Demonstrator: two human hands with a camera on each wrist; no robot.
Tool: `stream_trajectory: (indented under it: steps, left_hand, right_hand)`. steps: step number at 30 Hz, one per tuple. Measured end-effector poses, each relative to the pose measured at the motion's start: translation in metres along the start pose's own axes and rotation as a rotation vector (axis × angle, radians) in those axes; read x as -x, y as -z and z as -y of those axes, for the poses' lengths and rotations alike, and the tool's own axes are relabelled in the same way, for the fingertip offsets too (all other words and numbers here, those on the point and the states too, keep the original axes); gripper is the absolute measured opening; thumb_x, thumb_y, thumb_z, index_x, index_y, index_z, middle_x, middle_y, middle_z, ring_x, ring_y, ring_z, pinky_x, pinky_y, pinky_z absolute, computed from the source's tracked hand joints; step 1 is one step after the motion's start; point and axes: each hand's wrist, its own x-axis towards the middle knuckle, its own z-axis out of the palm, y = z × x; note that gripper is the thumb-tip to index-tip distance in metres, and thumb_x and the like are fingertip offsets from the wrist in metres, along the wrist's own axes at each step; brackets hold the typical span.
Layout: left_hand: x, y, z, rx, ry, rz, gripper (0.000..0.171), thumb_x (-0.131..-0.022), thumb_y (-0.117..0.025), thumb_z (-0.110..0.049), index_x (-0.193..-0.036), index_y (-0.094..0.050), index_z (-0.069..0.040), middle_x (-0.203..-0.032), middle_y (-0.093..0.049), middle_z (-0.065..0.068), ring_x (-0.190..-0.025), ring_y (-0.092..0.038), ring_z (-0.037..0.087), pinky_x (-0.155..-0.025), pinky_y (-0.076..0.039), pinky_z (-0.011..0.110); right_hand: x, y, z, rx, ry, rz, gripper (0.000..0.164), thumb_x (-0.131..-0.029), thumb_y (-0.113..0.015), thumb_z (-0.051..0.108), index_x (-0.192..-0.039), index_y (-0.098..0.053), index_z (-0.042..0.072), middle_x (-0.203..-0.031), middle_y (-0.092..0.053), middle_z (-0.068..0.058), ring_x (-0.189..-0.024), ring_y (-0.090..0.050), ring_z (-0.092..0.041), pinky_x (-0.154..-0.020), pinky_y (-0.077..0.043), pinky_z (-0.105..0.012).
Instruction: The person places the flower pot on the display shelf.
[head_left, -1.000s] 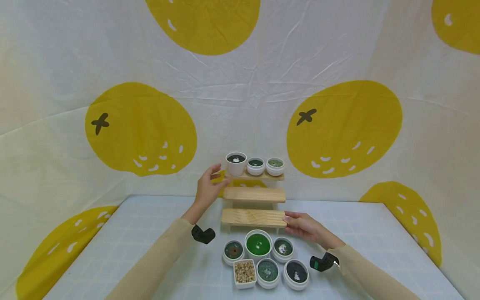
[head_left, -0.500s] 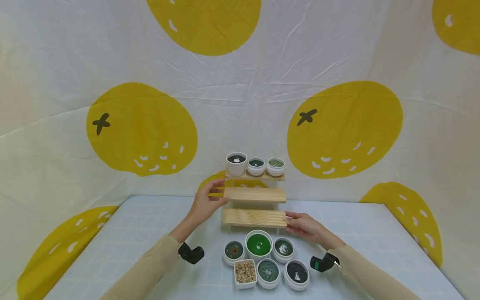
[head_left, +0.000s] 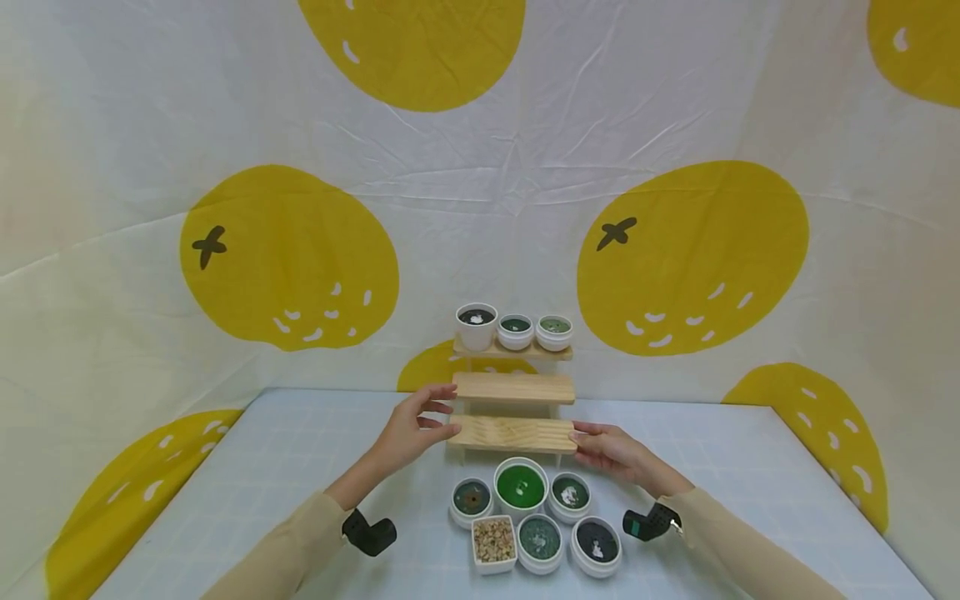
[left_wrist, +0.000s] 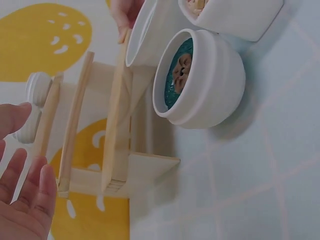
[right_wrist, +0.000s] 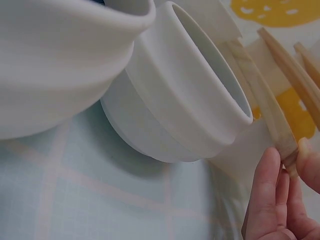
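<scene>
A three-step wooden stand has a top board (head_left: 517, 350), a middle board (head_left: 513, 388) and a bottom board (head_left: 513, 434). My right hand (head_left: 618, 458) pinches the right end of the bottom board; in the right wrist view the thumb (right_wrist: 309, 162) and fingers lie on either side of it. My left hand (head_left: 405, 432) is by the left ends of the lower boards, thumb and fingers spread apart. The left wrist view shows a gap between these fingers (left_wrist: 32, 182) and the bottom board (left_wrist: 117, 125). A tall white cup (head_left: 476, 333) and two small white pots stand on the top board.
In front of the stand are a larger bright-green-filled cup (head_left: 521, 487), several round white pots (head_left: 540, 546) with dark or green contents, and a square dish (head_left: 494, 546) of tan bits. A white curtain (head_left: 480, 233) with yellow fruit prints hangs behind the table.
My left hand has come down along the stand's left side, from near the top board to beside the bottom board. My right hand keeps its place on the bottom board. The pots have not moved.
</scene>
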Motion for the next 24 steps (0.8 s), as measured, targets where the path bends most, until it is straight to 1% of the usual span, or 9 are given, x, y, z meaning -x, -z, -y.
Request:
stream_trajectory:
  steps: [2,5,8,13,16,20,24]
  left_hand:
    - [0.004,-0.001,0.002,0.012,0.022,0.018,0.052,-0.082,-0.074,-0.006,-0.131,-0.054,-0.007,-0.124,-0.061,0.015,-0.107,-0.061,0.033,-0.084,-0.056,0.026]
    - [0.01,-0.002,0.006,0.018,0.04,0.053,0.052,-0.083,-0.073,-0.007,-0.131,-0.054,-0.006,-0.125,-0.06,0.017,-0.107,-0.061,0.033,-0.083,-0.054,0.02]
    - [0.016,-0.003,0.009,0.023,0.047,0.096,0.051,-0.084,-0.072,-0.007,-0.131,-0.053,-0.005,-0.126,-0.059,0.019,-0.106,-0.061,0.033,-0.082,-0.053,0.018]
    - [0.025,-0.003,0.014,0.022,0.079,0.153,0.05,-0.086,-0.07,-0.008,-0.132,-0.051,-0.004,-0.128,-0.057,0.02,-0.109,-0.06,0.034,-0.086,-0.055,0.026]
    - [0.028,-0.003,0.017,0.026,0.09,0.168,0.05,-0.086,-0.07,-0.009,-0.132,-0.051,-0.001,-0.129,-0.056,0.022,-0.109,-0.059,0.035,-0.087,-0.056,0.031]
    - [0.031,-0.004,0.02,0.038,0.105,0.184,0.049,-0.087,-0.069,-0.008,-0.131,-0.05,0.001,-0.129,-0.055,0.023,-0.109,-0.058,0.036,-0.087,-0.056,0.03]
    - [0.032,-0.007,0.023,0.051,0.142,0.201,0.051,-0.085,-0.069,-0.002,-0.132,-0.05,0.0,-0.13,-0.054,0.022,-0.111,-0.056,0.036,-0.087,-0.056,0.031]
  right_hand:
    - [0.0,0.0,0.0,-0.005,-0.001,0.001,0.064,-0.098,-0.053,0.016,-0.148,-0.021,-0.009,-0.098,-0.066,-0.002,-0.083,-0.063,-0.006,-0.077,-0.057,-0.019]
    - [0.0,0.001,0.0,-0.013,-0.005,0.0,0.064,-0.098,-0.053,0.016,-0.148,-0.021,-0.009,-0.097,-0.065,-0.002,-0.083,-0.063,-0.006,-0.077,-0.057,-0.019]
    - [0.0,0.001,0.0,-0.024,-0.004,0.007,0.065,-0.098,-0.053,0.015,-0.148,-0.02,-0.009,-0.097,-0.066,-0.002,-0.083,-0.064,-0.006,-0.078,-0.057,-0.019]
    - [-0.001,0.001,0.0,-0.028,0.0,0.015,0.065,-0.098,-0.054,0.015,-0.148,-0.02,-0.008,-0.098,-0.066,-0.002,-0.084,-0.064,-0.006,-0.078,-0.057,-0.02]
    - [-0.001,0.001,0.0,-0.025,-0.001,0.014,0.064,-0.098,-0.054,0.015,-0.148,-0.021,-0.008,-0.099,-0.066,-0.002,-0.084,-0.064,-0.006,-0.078,-0.057,-0.02]
    - [-0.001,0.001,-0.001,-0.03,0.001,0.011,0.065,-0.098,-0.054,0.015,-0.148,-0.02,-0.009,-0.098,-0.065,-0.002,-0.083,-0.064,-0.006,-0.077,-0.057,-0.019]
    - [-0.002,0.002,-0.002,-0.036,0.0,0.01,0.065,-0.098,-0.054,0.015,-0.148,-0.02,-0.009,-0.097,-0.065,-0.002,-0.083,-0.064,-0.006,-0.077,-0.057,-0.02]
